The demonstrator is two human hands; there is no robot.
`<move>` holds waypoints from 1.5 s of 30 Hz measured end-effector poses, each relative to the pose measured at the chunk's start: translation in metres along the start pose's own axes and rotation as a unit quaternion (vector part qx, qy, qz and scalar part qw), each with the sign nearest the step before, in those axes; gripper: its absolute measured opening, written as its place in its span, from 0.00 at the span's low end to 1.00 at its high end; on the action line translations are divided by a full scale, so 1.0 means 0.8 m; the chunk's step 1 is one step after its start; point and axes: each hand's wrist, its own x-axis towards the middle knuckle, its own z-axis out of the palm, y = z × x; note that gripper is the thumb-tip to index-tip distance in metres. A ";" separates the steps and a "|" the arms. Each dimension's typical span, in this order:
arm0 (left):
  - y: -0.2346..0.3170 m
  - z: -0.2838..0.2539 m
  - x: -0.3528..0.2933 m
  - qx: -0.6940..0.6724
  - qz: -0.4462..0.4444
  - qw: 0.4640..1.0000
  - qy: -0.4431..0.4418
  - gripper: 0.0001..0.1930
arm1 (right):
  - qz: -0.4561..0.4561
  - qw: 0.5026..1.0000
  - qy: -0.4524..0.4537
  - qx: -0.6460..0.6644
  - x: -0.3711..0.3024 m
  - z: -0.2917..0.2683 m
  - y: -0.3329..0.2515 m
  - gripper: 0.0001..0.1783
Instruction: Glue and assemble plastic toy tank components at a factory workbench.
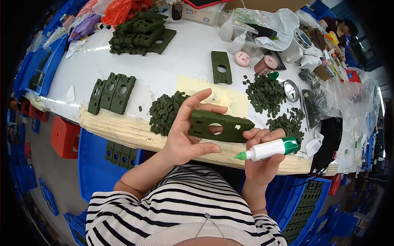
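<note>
A dark green moulded part (232, 132) with a large round hole is held tilted above the table's near edge. My left hand (180, 135) steadies its left end, with the index finger raised and the thumb apart below; some fingers are hidden behind it. At the part's right end, fingertips of my right hand (262, 168) touch it. That hand is closed on a white glue bottle (266, 151) with a green cap base and a green nozzle pointing left. Just behind the part, a cream sheet (238, 100) lies on the table.
Heaps of small green pieces (164, 115) (264, 94) flank the sheet. Several similar parts (118, 93) sit at the left, more are stacked (141, 35) at the back, and a single one (221, 67) lies beyond the sheet. Blue bins (88, 164) stand below the wooden edge (111, 129).
</note>
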 end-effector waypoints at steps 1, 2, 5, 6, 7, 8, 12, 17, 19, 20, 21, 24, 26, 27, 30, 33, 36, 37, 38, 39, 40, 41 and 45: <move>-0.003 -0.001 -0.003 0.020 -0.013 1.000 -0.012 0.49 | 0.006 1.000 0.001 0.017 -0.001 -0.001 -0.001 0.28; -0.005 -0.001 -0.004 -0.001 -0.017 1.000 -0.014 0.51 | 0.012 0.999 0.003 0.034 -0.002 -0.002 -0.002 0.28; -0.012 -0.002 -0.006 -0.072 0.003 0.996 -0.047 0.54 | 0.037 0.996 0.024 0.073 -0.003 -0.002 -0.003 0.26; -0.011 -0.001 -0.007 -0.074 0.001 0.996 -0.055 0.53 | 0.046 0.995 0.034 0.085 -0.003 -0.001 -0.003 0.26; -0.010 0.000 -0.007 -0.076 -0.001 0.995 -0.062 0.53 | 0.051 0.990 0.031 0.124 -0.002 -0.003 -0.002 0.25; -0.008 0.000 -0.008 -0.076 -0.002 0.995 -0.069 0.53 | 0.060 0.987 0.033 0.144 -0.002 -0.004 -0.001 0.24; -0.010 -0.011 -0.014 -0.035 -0.010 0.996 -0.077 0.44 | 0.086 0.980 0.036 0.176 -0.005 0.001 0.001 0.24; -0.010 -0.010 -0.012 0.006 -0.027 0.998 -0.060 0.34 | 0.073 0.994 0.049 0.069 -0.004 0.005 -0.002 0.25; -0.008 -0.012 -0.012 -0.009 -0.034 0.997 -0.073 0.34 | 0.024 0.997 0.075 -0.006 0.000 0.000 -0.005 0.26; -0.007 -0.012 -0.012 -0.017 -0.038 0.996 -0.080 0.34 | 0.000 0.995 0.090 -0.044 0.001 -0.002 -0.005 0.26; -0.005 -0.011 -0.012 -0.024 -0.047 0.995 -0.080 0.33 | -0.010 0.993 0.104 -0.054 0.003 0.001 -0.007 0.27; 0.001 -0.006 -0.014 -0.040 -0.066 0.994 -0.077 0.33 | -0.007 0.994 0.093 -0.052 0.002 0.004 -0.006 0.27; 0.002 -0.004 -0.014 -0.040 -0.070 0.994 -0.071 0.33 | -0.005 0.995 0.088 -0.049 -0.002 0.005 -0.004 0.26; 0.002 -0.004 -0.014 -0.030 -0.067 0.994 -0.075 0.33 | -0.003 0.995 0.084 -0.058 -0.002 0.006 -0.004 0.26; 0.002 -0.006 -0.015 -0.009 -0.059 0.995 -0.082 0.33 | -0.007 0.994 0.075 -0.075 -0.002 0.007 -0.004 0.26; 0.003 -0.005 -0.015 -0.014 -0.052 0.995 -0.082 0.32 | -0.010 0.993 0.076 -0.091 -0.003 0.008 -0.003 0.25; 0.003 -0.006 -0.016 -0.016 -0.050 0.995 -0.081 0.32 | -0.016 0.992 0.075 -0.099 -0.003 0.009 -0.002 0.25; 0.002 -0.005 -0.016 -0.016 -0.049 0.995 -0.082 0.32 | -0.018 0.992 0.073 -0.100 -0.003 0.008 -0.001 0.25; 0.002 -0.005 -0.016 -0.016 -0.048 0.995 -0.083 0.32 | -0.018 0.992 0.073 -0.104 -0.003 0.009 -0.001 0.25; 0.002 -0.005 -0.016 -0.017 -0.048 0.995 -0.082 0.32 | -0.018 0.991 0.073 -0.109 -0.002 0.009 -0.002 0.25; 0.003 -0.005 -0.016 -0.018 -0.048 0.995 -0.081 0.32 | -0.018 0.991 0.073 -0.113 -0.002 0.010 -0.002 0.25; 0.003 -0.004 -0.016 -0.019 -0.049 0.995 -0.080 0.32 | -0.018 0.990 0.074 -0.115 -0.002 0.010 -0.002 0.25; 0.003 -0.004 -0.015 -0.023 -0.048 0.995 -0.081 0.31 | -0.018 0.990 0.076 -0.121 -0.002 0.011 -0.003 0.25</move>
